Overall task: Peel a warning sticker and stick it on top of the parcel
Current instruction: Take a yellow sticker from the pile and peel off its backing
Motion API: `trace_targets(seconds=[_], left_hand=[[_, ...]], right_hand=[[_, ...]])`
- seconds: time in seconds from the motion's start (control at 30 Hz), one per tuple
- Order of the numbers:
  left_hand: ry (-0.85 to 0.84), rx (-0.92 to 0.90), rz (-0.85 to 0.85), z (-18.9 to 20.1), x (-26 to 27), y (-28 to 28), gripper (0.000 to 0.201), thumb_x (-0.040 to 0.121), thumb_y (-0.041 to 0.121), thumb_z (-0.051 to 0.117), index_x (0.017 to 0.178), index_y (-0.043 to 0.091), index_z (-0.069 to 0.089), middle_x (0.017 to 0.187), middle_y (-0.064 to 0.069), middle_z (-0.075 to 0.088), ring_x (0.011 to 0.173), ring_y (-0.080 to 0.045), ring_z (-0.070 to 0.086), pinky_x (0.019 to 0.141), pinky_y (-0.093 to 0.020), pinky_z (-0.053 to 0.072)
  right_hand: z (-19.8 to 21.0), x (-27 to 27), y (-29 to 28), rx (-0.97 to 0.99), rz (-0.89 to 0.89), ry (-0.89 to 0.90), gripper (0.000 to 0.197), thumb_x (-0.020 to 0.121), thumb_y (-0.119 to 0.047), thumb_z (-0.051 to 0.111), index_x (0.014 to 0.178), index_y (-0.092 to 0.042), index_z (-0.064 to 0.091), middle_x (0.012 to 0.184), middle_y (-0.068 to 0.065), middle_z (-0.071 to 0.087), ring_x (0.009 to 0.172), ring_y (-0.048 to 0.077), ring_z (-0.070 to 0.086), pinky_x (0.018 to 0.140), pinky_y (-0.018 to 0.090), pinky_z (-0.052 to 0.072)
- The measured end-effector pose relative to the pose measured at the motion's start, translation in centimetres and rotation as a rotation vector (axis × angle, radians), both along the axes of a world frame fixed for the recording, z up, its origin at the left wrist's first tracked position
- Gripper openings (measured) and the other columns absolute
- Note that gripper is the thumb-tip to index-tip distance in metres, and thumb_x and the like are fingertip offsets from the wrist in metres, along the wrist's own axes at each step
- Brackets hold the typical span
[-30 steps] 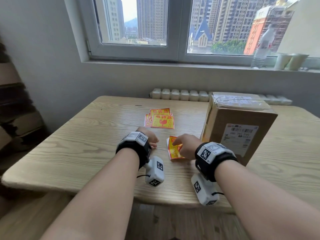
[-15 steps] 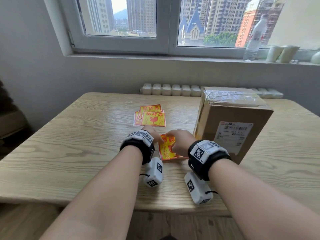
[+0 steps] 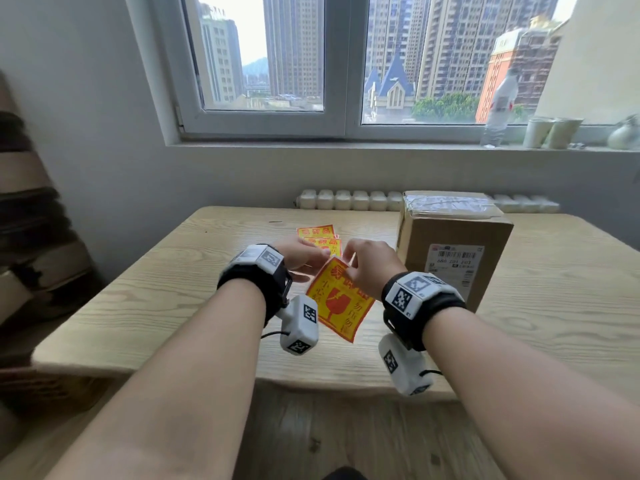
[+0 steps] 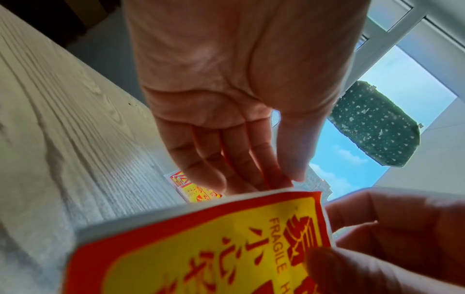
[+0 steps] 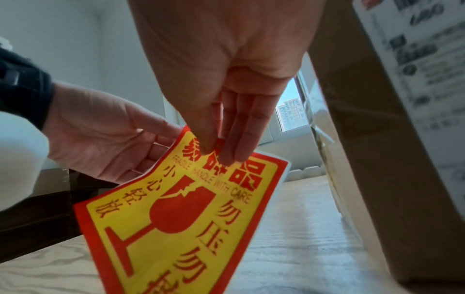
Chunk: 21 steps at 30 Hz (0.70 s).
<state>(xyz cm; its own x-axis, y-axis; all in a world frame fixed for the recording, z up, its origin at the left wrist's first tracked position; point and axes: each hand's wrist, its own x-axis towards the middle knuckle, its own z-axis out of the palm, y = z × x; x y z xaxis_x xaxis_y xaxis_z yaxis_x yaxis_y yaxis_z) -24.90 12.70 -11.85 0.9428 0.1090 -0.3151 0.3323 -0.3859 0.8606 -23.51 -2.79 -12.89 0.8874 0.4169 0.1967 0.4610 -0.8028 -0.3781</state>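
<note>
A red-and-yellow fragile warning sticker (image 3: 341, 304) on its white backing hangs tilted in the air over the wooden table (image 3: 156, 299). My right hand (image 3: 346, 261) pinches its top edge, thumb on the printed face (image 5: 219, 153). My left hand (image 3: 323, 252) is at the top left corner, thumb on the red border and fingers behind the sheet (image 4: 292, 182). The sticker (image 4: 201, 248) fills the lower left wrist view; its broken-glass print (image 5: 181, 214) faces me. The brown cardboard parcel (image 3: 453, 237) stands upright just right of my hands, taped on top.
A small stack of the same stickers (image 3: 315, 233) lies on the table beyond my hands. A white radiator (image 3: 349, 199) runs behind the table. A plastic bottle (image 3: 500, 109) and paper cups (image 3: 550, 131) stand on the windowsill. Cardboard is piled at the left (image 3: 31, 237).
The sticker has been lifted off the table and now hangs between both hands. Both hands rose and came together at its top edge.
</note>
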Motion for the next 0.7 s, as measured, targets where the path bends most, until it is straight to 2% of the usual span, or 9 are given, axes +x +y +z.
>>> trace_targets(seconds=[0.13,0.23,0.33,0.4,0.57,0.7], left_hand=[[-0.010,-0.010,-0.028,1.1,-1.9,-0.7,0.023,0.090,0.038,0.059,0.089,0.015,0.063,0.094,-0.003,0.068,0.079,-0.012,0.062,0.073,-0.026,0.047],[-0.028,0.004,-0.014,1.7,-2.8,-1.3,0.014,0.089,0.027,0.062,0.080,0.016,0.062,0.089,-0.003,0.066,0.075,-0.011,0.061,0.065,-0.024,0.046],[-0.022,0.014,-0.001,2.2,-3.4,-2.1,0.017,0.090,0.019,0.057,0.073,0.017,0.055,0.080,0.000,0.063,0.070,-0.010,0.058,0.062,-0.022,0.045],[-0.001,-0.004,0.004,2.4,-3.5,-2.6,0.016,0.088,0.016,0.055,0.072,0.015,0.054,0.077,0.000,0.061,0.068,-0.011,0.056,0.062,-0.021,0.045],[-0.001,-0.121,0.070,2.9,-3.5,-3.5,0.016,0.084,0.007,0.052,0.069,0.011,0.052,0.079,-0.006,0.059,0.075,-0.019,0.057,0.066,-0.025,0.048],[0.051,-0.169,0.086,3.2,-3.7,-4.0,0.018,0.086,0.009,0.049,0.070,0.005,0.055,0.074,-0.007,0.058,0.064,-0.017,0.055,0.054,-0.020,0.050]], right_hand=[[1.2,-1.6,-0.5,0.007,0.021,-0.054,0.014,0.088,-0.015,0.060,0.102,-0.014,0.063,0.100,0.007,0.069,0.089,0.023,0.064,0.073,0.031,0.052],[1.8,-2.4,-0.8,-0.020,0.043,-0.088,0.013,0.087,-0.015,0.062,0.100,-0.013,0.060,0.096,0.006,0.068,0.086,0.022,0.063,0.074,0.032,0.054],[2.3,-3.0,-1.3,-0.031,0.057,-0.132,0.010,0.086,-0.012,0.062,0.093,-0.015,0.057,0.089,0.003,0.065,0.079,0.020,0.058,0.065,0.026,0.045],[2.5,-3.3,-1.7,-0.035,0.068,-0.154,0.008,0.086,-0.011,0.061,0.091,-0.015,0.056,0.085,0.002,0.062,0.076,0.019,0.057,0.061,0.023,0.040],[2.8,-3.9,-2.3,-0.026,0.085,-0.191,0.008,0.085,-0.016,0.064,0.092,-0.015,0.060,0.083,0.001,0.064,0.076,0.020,0.060,0.063,0.024,0.040],[2.7,-4.1,-2.7,-0.014,0.093,-0.221,0.010,0.085,-0.022,0.067,0.090,-0.017,0.060,0.084,0.002,0.067,0.074,0.019,0.062,0.060,0.021,0.040]])
